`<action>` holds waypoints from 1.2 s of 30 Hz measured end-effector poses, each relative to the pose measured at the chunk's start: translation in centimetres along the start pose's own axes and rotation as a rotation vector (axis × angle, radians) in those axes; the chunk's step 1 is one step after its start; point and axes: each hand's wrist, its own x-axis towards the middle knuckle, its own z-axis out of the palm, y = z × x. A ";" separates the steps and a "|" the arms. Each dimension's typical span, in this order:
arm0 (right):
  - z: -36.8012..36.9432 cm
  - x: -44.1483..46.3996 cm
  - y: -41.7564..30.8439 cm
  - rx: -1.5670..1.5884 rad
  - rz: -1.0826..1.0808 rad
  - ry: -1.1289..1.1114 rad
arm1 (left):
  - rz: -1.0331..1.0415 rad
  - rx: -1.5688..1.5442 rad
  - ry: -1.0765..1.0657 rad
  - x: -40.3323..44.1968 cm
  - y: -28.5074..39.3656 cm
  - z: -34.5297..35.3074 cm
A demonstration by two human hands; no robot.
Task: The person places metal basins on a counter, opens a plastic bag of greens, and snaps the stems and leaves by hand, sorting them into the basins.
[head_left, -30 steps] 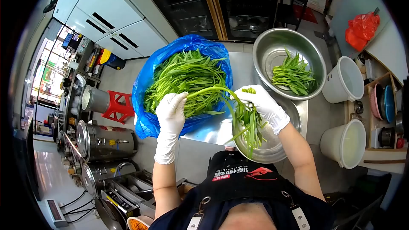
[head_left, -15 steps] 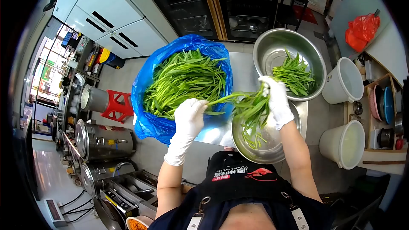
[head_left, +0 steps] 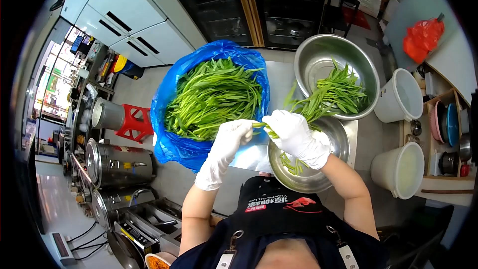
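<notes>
White gloves cover both hands. My left hand [head_left: 232, 137] pinches the end of a green stem just right of the blue bag [head_left: 162, 92], which is full of leafy greens [head_left: 216, 97]. Close beside it, my right hand [head_left: 291, 134] is closed round a bunch of greens [head_left: 311, 108], whose leaves fan out to the upper right. Under that hand, a shallow metal bowl [head_left: 340, 142] holds short cut stem pieces [head_left: 294, 164]. Behind it, a deeper metal basin [head_left: 308, 57] contains a pile of leafy stems [head_left: 343, 92].
A metal table [head_left: 249, 158] carries the bag and bowls. Two white buckets [head_left: 406, 94] stand at the right, near a shelf with basins. On the left are a red stool [head_left: 134, 121], steel pots [head_left: 124, 162] and a sink area. Fridges stand behind.
My left hand has moved right and my right hand has come down and left, so they are nearly together. The bunch now points up and right from my right hand.
</notes>
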 end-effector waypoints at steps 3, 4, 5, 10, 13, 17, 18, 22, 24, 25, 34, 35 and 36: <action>0.1 -0.5 0.6 -0.058 -0.037 0.048 | 0.015 -0.070 -0.060 0.4 -1.0 0.3; -0.3 -0.8 0.8 -0.043 -0.021 0.051 | 0.022 -0.086 -0.073 0.4 -1.1 0.5; -0.7 -1.1 0.7 -0.022 -0.011 0.056 | 0.030 -0.101 -0.077 0.3 -1.2 0.7; -1.6 -2.4 1.5 0.510 0.388 0.006 | -0.008 -0.076 -0.125 0.9 -2.6 2.2; -4.0 -3.2 2.1 0.756 0.749 0.047 | 0.025 -0.257 -0.202 1.3 -3.1 3.7; -8.4 -6.6 8.6 0.938 0.957 0.525 | -0.050 -0.044 -0.196 1.1 -5.6 3.1; -9.7 -7.2 9.4 0.943 0.916 0.539 | -0.087 0.096 -0.295 1.0 -5.6 3.7; -11.3 -9.9 13.2 1.205 0.720 0.585 | 0.344 0.583 -0.032 0.9 -5.9 3.4; -10.7 -10.5 13.2 1.257 0.701 0.560 | 0.423 0.622 0.259 0.0 -1.0 0.8; -10.4 -10.6 13.1 1.282 0.690 0.550 | 0.610 0.779 0.471 1.0 -0.6 -2.0; -5.1 -8.9 9.9 1.545 0.764 0.407 | 0.317 1.199 0.642 10.2 2.7 -21.4; -4.3 -8.6 9.8 1.543 0.724 0.425 | 0.193 1.230 0.573 10.9 2.7 -21.6; -4.0 -8.1 9.0 1.589 0.736 0.454 | 0.199 1.264 0.553 11.3 2.6 -21.8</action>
